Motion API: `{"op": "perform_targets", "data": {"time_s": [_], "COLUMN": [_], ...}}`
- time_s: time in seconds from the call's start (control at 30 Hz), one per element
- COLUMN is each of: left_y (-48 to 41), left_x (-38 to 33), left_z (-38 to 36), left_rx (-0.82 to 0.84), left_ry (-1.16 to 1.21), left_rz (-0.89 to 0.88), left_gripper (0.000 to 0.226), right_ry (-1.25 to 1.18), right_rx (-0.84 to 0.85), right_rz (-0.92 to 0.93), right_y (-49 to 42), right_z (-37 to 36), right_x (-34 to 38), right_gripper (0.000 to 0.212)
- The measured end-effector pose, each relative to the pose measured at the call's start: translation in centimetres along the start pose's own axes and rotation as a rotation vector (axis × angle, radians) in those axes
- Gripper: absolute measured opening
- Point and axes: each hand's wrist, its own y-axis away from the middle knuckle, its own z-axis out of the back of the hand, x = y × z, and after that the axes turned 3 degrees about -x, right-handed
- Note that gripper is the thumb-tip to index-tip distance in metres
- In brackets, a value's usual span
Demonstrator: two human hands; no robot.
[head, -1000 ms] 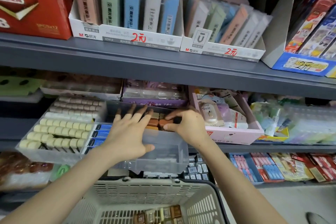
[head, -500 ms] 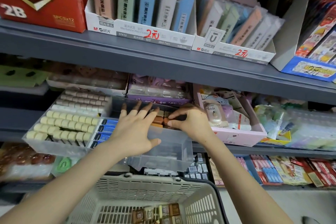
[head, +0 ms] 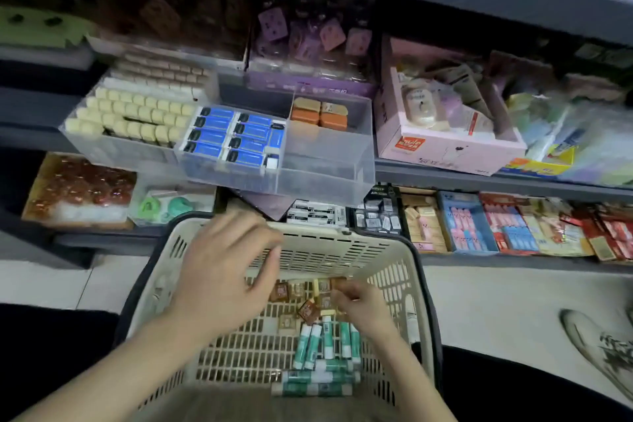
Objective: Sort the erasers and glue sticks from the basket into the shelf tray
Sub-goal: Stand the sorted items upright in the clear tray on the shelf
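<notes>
The cream plastic basket (head: 342, 247) sits below me on the floor. It holds several brown wrapped erasers (head: 308, 310) and green-and-white glue sticks (head: 325, 343). My right hand (head: 363, 305) is down inside it, its curled fingertips pinching a brown eraser at the far edge of the pile. Above the basket's left half my left hand (head: 222, 271) hovers with loosely bent fingers, holding nothing. On the shelf stands the clear tray (head: 329, 161). Its right compartment has a few orange-brown erasers (head: 318, 115) at the back, and blue erasers (head: 236, 137) fill the compartment beside it.
A clear bin of cream erasers (head: 137, 113) stands left of the tray and a pink box (head: 445, 144) to its right. The lower shelf (head: 513, 260) behind the basket is packed with small boxes. A shoe (head: 603, 349) is on the floor at right.
Both hands left the clear tray and dropped into the basket. The view tilted down from the shelves. The orange-brown erasers stay in the tray's right compartment.
</notes>
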Motion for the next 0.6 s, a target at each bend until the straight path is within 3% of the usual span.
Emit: {"op": "perform_targets", "data": {"time_s": [0.1,0.17,0.3,0.43,0.6], "left_y": [7.0,10.6,12.9,13.0,13.5], "left_x": [2.6,5.1,8.0,9.3,9.1], "left_z": [-5.7,-9.8,-16.8,-22.0,-24.5], "left_rx": [0.403,0.559,0.62,0.717,0.813], "left_ry": [0.006,0.04,0.079,0.056,-0.062], "left_rz": [0.327,0.553,0.765,0.932,0.964], "left_gripper": [0.014,0.021,0.023,0.052,0.083], "right_ry": [0.064,0.075,0.094,0.102,0.268], "right_rx": [-0.018,-0.073,-0.197,-0.323,-0.253], "right_rz": [-0.155,-0.226,-0.362,-0.389,-0.347], "right_y": [-2.4,-3.6,-6.3,-8.2,-10.7], "right_z": [-3.3,-4.7,-7.2,-8.6,-10.1], "right_x": [-4.5,-6.1,-9.1,-11.4,-13.2], "right_gripper": [0.034,0.041,0.057,0.076,0.07]}}
